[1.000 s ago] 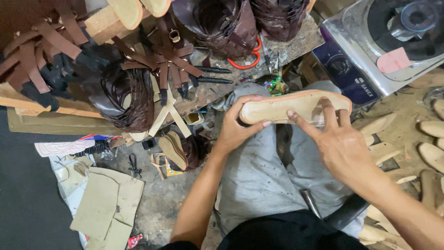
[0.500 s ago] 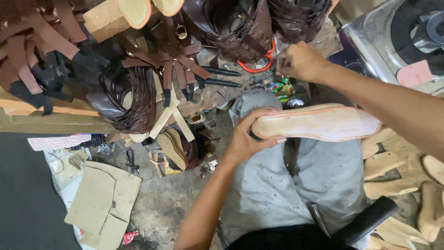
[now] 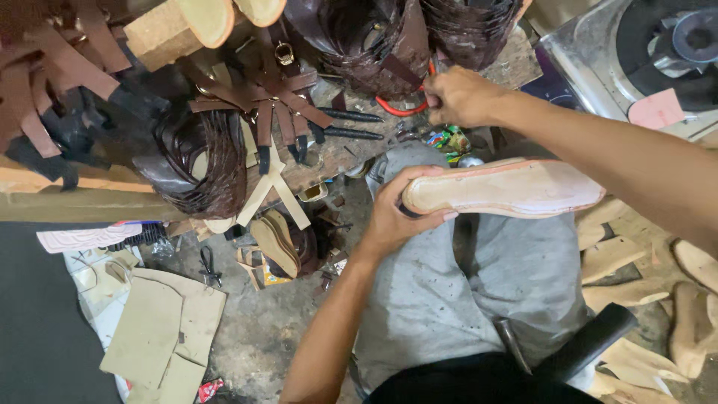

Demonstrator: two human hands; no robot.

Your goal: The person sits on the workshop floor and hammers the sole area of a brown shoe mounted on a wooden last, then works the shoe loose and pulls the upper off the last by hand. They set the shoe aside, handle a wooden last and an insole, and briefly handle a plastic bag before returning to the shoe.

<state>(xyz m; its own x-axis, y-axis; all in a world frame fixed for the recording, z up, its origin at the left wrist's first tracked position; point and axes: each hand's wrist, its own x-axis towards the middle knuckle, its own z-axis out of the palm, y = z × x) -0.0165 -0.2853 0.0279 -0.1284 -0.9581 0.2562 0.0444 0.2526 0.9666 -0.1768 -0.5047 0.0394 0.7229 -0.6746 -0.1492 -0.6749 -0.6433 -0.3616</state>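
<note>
The left hand (image 3: pixel 396 217) grips a pale shoe sole (image 3: pixel 502 187) by one end, thumb on top and fingers curled under. It holds the sole flat over the lap, above the grey trousers (image 3: pixel 464 292), so the top face stays up and easy to see. The right hand (image 3: pixel 458 96) is stretched out to the wooden worktop (image 3: pixel 329 153), closed around something small beside the red-handled tool (image 3: pixel 400 108); what it holds cannot be told. Brown woven shoe uppers (image 3: pixel 202 164) and loose straps (image 3: pixel 262 97) lie close on the worktop, within easy reach. Flat card pieces (image 3: pixel 161 329) lie on the floor.
</note>
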